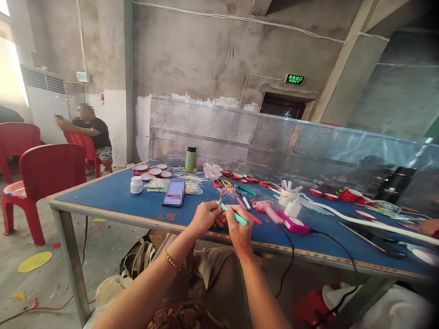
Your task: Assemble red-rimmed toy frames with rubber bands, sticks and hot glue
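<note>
At the blue table's (106,195) near edge, the left hand (205,216) pinched a slim stick (222,196) — tip toward twelve o'clock — while the right hand (241,232) grasped a teal marker (240,218) pointing toward ten o'clock.

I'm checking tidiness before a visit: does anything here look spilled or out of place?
Yes, on the floor to the left: a yellow disc, a red scrap and a yellow scrap lie loose, like litter. On the table, small coloured bits lie scattered, perhaps just part of the work.
</note>
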The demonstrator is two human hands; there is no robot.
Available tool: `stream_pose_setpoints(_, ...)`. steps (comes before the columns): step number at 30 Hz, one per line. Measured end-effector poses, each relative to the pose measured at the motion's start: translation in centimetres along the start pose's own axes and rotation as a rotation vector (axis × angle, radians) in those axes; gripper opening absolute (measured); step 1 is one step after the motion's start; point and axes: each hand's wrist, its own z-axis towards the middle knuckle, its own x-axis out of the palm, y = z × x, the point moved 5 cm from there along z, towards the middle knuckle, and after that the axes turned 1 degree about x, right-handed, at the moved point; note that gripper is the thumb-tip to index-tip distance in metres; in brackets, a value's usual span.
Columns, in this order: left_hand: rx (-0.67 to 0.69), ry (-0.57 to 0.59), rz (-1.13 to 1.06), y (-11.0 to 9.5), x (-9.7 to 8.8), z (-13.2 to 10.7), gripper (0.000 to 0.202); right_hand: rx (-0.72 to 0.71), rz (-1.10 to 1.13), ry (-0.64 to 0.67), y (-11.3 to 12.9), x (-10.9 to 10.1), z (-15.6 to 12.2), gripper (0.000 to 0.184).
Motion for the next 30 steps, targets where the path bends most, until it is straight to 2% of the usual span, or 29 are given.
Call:
stream_pose_setpoints(11, -0.032, 0.006, -0.097, -0.1, 0.1, 0.0, 0.024, 0.063, 0.105, -0.044, 1.1, -0.5, 0.0, 0.019)
stream_pose_setpoints(30, -0.006, 0.010, -0.061, 0.1, 0.1, 0.1, 0.029, 0.042, 0.066, -0.008, 0.4, -0.1, 0.1, 0.021)
